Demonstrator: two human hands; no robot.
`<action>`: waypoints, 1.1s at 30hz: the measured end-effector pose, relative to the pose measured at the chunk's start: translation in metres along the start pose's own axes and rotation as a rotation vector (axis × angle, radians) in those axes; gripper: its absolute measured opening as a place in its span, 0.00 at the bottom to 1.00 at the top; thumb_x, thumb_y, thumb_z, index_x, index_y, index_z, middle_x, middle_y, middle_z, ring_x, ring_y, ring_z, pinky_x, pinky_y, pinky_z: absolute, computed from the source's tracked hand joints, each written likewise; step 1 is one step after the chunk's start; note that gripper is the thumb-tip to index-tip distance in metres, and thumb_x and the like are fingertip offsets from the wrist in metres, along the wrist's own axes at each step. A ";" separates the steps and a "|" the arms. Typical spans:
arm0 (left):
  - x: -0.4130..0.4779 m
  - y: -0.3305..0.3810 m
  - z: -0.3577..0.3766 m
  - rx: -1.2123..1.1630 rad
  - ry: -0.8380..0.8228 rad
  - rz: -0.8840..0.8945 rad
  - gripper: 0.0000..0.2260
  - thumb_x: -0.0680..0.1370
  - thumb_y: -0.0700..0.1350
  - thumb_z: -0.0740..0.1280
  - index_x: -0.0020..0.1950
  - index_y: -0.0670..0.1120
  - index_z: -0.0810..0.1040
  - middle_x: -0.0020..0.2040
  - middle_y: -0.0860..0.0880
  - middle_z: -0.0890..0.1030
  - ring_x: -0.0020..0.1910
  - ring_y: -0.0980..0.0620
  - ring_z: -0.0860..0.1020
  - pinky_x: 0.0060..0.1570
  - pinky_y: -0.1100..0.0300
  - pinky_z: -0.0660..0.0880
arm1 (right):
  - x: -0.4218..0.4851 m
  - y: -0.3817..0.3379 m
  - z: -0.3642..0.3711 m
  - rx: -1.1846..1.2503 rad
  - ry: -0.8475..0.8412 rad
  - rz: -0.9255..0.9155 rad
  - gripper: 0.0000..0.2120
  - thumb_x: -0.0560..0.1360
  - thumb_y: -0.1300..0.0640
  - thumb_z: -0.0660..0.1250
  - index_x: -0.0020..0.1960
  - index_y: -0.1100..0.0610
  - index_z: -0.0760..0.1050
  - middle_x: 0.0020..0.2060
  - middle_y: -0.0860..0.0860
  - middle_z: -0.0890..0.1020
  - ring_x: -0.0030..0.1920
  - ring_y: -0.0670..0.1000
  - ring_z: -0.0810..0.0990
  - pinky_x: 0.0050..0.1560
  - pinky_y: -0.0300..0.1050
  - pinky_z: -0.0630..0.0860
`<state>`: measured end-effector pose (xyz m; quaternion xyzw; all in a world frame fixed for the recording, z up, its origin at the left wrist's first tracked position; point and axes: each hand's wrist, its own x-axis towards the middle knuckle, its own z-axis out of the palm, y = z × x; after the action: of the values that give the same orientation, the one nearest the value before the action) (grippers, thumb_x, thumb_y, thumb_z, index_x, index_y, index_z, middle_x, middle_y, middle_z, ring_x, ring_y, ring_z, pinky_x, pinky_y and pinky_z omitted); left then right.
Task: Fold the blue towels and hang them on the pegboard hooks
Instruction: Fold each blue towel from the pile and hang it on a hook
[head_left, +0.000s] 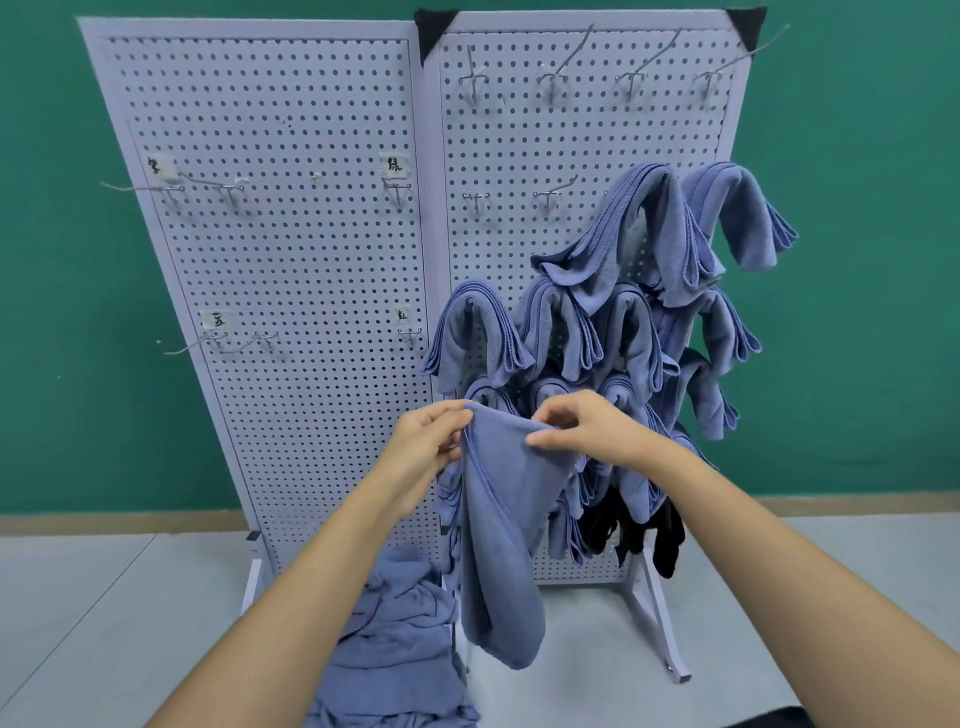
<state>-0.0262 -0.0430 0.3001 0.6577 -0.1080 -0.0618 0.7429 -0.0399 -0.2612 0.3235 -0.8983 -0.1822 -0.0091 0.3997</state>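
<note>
left hand (423, 441) + right hand (587, 426): each grip pinches blue towel (498, 545) top edge | up-left of grip: pegboard (291, 260) shows 绿 tag (395, 165), 蓝 tag (214, 319)

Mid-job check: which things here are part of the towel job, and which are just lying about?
Job: blue towel held by left hand and right hand; floor towel pile; hung towels; empty hooks.
Idle: black cloths; paper labels.

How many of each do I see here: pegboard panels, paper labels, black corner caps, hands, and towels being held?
Pegboard panels: 2
Paper labels: 4
Black corner caps: 2
Hands: 2
Held towel: 1
Total: 11
</note>
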 end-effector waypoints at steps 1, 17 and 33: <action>0.000 0.001 -0.004 0.010 0.007 0.006 0.07 0.79 0.39 0.63 0.53 0.43 0.81 0.36 0.49 0.73 0.35 0.56 0.72 0.43 0.62 0.73 | 0.002 -0.002 -0.002 0.011 0.017 -0.012 0.07 0.74 0.53 0.71 0.45 0.57 0.80 0.45 0.57 0.82 0.44 0.48 0.77 0.49 0.45 0.73; 0.002 -0.015 0.014 0.377 0.035 0.164 0.03 0.75 0.41 0.70 0.45 0.42 0.82 0.37 0.48 0.80 0.37 0.54 0.75 0.39 0.61 0.72 | 0.005 0.008 -0.006 -0.232 0.063 -0.001 0.06 0.73 0.50 0.72 0.41 0.49 0.76 0.34 0.44 0.77 0.34 0.40 0.72 0.39 0.35 0.68; 0.006 -0.074 -0.005 -0.049 0.366 -0.300 0.10 0.83 0.49 0.58 0.47 0.46 0.74 0.44 0.47 0.78 0.40 0.50 0.74 0.38 0.59 0.70 | 0.034 -0.067 -0.020 -0.312 0.023 -0.001 0.14 0.80 0.51 0.62 0.41 0.60 0.72 0.36 0.51 0.72 0.35 0.47 0.68 0.35 0.39 0.64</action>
<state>-0.0154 -0.0489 0.2271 0.6485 0.1288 -0.0539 0.7483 -0.0283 -0.2242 0.3907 -0.9492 -0.1744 -0.0474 0.2575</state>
